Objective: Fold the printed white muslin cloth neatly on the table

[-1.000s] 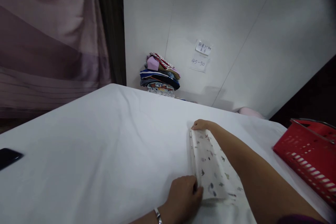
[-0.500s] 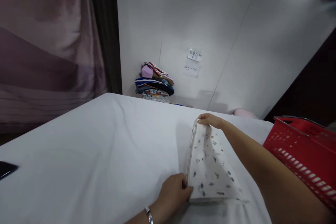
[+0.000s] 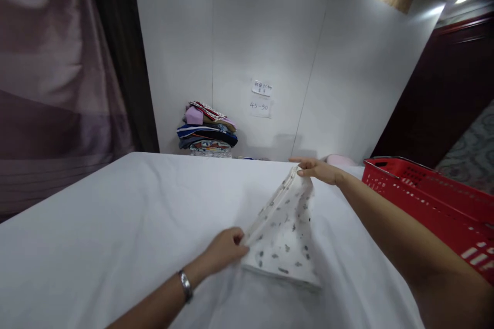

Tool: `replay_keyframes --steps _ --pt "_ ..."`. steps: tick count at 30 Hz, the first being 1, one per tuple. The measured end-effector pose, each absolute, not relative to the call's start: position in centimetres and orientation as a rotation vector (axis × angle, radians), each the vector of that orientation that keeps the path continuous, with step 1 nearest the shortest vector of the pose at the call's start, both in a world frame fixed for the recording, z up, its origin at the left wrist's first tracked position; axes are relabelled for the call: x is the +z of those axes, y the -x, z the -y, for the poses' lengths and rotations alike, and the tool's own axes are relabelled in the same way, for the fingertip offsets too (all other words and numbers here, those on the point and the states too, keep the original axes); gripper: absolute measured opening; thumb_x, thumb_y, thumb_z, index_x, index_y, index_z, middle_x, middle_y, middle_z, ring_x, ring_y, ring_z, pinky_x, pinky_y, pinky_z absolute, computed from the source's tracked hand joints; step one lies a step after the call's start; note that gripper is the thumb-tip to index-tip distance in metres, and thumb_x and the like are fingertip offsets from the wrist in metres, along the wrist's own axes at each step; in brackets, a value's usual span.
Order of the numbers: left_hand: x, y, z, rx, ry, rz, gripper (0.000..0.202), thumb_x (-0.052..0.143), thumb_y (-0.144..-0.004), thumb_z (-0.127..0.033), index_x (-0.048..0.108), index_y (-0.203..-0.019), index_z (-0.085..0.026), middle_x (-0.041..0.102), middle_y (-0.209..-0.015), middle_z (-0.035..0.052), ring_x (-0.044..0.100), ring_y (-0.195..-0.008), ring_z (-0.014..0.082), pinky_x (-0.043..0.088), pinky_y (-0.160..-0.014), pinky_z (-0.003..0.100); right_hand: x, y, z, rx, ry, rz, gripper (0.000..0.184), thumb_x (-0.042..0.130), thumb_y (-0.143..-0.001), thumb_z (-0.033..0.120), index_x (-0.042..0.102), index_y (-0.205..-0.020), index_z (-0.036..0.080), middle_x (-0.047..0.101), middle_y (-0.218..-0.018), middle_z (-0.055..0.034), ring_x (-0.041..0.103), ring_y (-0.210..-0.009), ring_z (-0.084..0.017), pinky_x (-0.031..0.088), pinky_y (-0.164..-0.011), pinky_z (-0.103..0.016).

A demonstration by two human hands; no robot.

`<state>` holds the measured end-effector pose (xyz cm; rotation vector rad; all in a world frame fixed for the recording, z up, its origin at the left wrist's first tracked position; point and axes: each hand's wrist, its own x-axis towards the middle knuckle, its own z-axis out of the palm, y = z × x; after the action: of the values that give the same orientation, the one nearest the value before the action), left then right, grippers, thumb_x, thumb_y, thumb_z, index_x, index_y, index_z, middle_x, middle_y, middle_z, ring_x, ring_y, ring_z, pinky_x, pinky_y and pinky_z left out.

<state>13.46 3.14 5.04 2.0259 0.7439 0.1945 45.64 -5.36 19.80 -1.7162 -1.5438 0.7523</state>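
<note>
1. Printed cloth [image 3: 281, 234]: white with small, scattered dark motifs, layered along its left side. Stretched between both hands over the middle-right of the white-draped counter [image 3: 116, 247]; narrow at the far end, wider at the near. Cannot tell how much of it touches the surface.
2. Left hand [image 3: 224, 251]: thumb and curled fingers closed on the cloth's near left corner. Silver bracelet [image 3: 186, 286] on the wrist.
3. Right hand [image 3: 314, 169]: arm reaching well forward, thumb and fingers pinching the cloth's far corner; one finger sticks out straight to the left, off the fabric.
4. Red basket [image 3: 432, 200]: right of the right forearm, perforated sides, metal handle lying along the rim.
5. Stack of folded clothes [image 3: 208, 133]: past the counter's far edge, against the pale wall [image 3: 270, 25]; mixed colours, lilac and red-trimmed pieces near the top. Base hidden.
6. Two paper notes on the wall, right of the stack; the lower note [image 3: 260, 107] reads "45-50".
7. Far left: mauve curtain [image 3: 50, 113], hanging in folds.
</note>
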Motion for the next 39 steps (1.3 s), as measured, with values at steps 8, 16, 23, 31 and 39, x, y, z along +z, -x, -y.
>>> replay_keyframes --steps 8,16,23,31,39 --pt "17.0 -14.1 -13.4 0.524 -2.284 -0.750 0.024 0.053 -0.068 -0.032 0.057 -0.083 -0.013 0.058 -0.076 0.0008 0.049 -0.069 0.0140 0.036 -0.060 0.022 21.2 -48.3 1.8 0.579 1.527 1.362 0.063 0.061 -0.074 0.036 0.042 -0.132 0.019 0.062 -0.098 -0.0063 0.057 -0.090 -0.018 0.045 -0.086 -0.035" --pt "25.2 -14.1 -15.1 0.997 -2.901 -0.836 0.050 0.052 -0.072 -0.024 0.047 -0.122 -0.022 0.061 -0.107 0.0041 0.056 -0.092 0.0191 0.041 -0.079 0.028 22.5 -49.5 -0.5 0.056 1.415 1.506 0.063 0.067 -0.067 0.029 0.047 -0.127 0.019 0.062 -0.102 -0.0069 0.056 -0.093 -0.020 0.043 -0.088 -0.040" --pt "6.2 -9.9 -10.2 0.489 -3.118 -0.656 0.036 0.050 -0.067 -0.007 0.059 -0.099 -0.019 0.061 -0.096 0.0068 0.054 -0.092 0.0216 0.040 -0.085 0.035 3.7 -43.2 5.2 -0.320 1.566 1.963 0.029 0.047 -0.075 0.013 0.062 -0.099 0.019 0.064 -0.097 -0.0104 0.057 -0.092 -0.023 0.044 -0.083 -0.043" --pt "0.8 -7.8 -8.1 0.661 -3.002 -0.705 0.039 0.048 -0.068 -0.004 0.056 -0.104 -0.018 0.058 -0.104 0.0083 0.048 -0.102 0.0238 0.037 -0.090 0.039 -1.0 -40.3 8.7 -0.317 1.722 1.993 0.039 0.044 -0.073 0.003 0.057 -0.106 0.018 0.061 -0.103 -0.0104 0.053 -0.097 -0.023 0.041 -0.086 -0.043" --pt "2.2 -7.4 -7.4 0.569 -2.936 -0.650 0.030 0.056 -0.073 -0.022 0.057 -0.103 -0.019 0.058 -0.102 0.0061 0.050 -0.099 0.0226 0.036 -0.089 0.040 -1.1 -39.8 9.9 -0.184 1.738 2.007 0.047 0.043 -0.073 0.003 0.054 -0.116 0.019 0.057 -0.113 -0.0107 0.050 -0.106 -0.024 0.041 -0.090 -0.044"
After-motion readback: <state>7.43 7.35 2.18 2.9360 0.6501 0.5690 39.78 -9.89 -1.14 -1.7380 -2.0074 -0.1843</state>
